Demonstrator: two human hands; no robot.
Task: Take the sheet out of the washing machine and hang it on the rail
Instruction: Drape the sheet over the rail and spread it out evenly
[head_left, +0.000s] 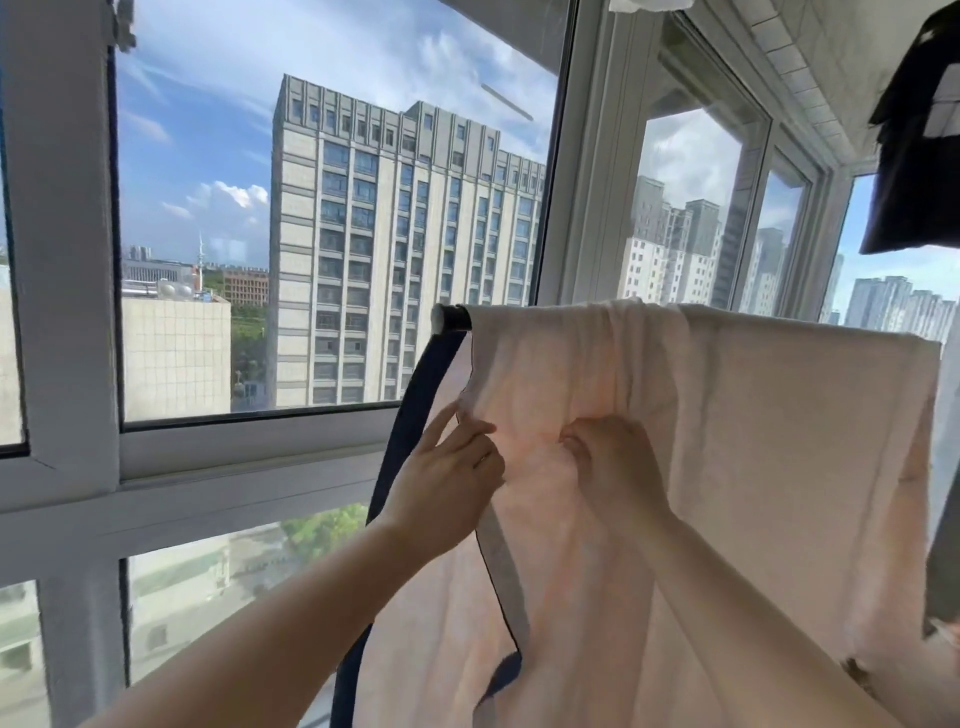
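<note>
A pale pink sheet (769, 415) with a dark blue border hangs draped over the rail, whose round end (449, 318) sticks out at its left. My left hand (452, 467) pinches the sheet's left edge a little below the rail. Close beside it, my right hand (613, 462) grips a bunch of the cloth with curled fingers. The blue border strip (410, 431) hangs down from the rail end to the left of my left arm.
Large white-framed windows (62, 260) stand right behind the rail, with tall buildings outside. A dark garment (914, 156) hangs at the top right. Something grey hangs at the far right edge (943, 571).
</note>
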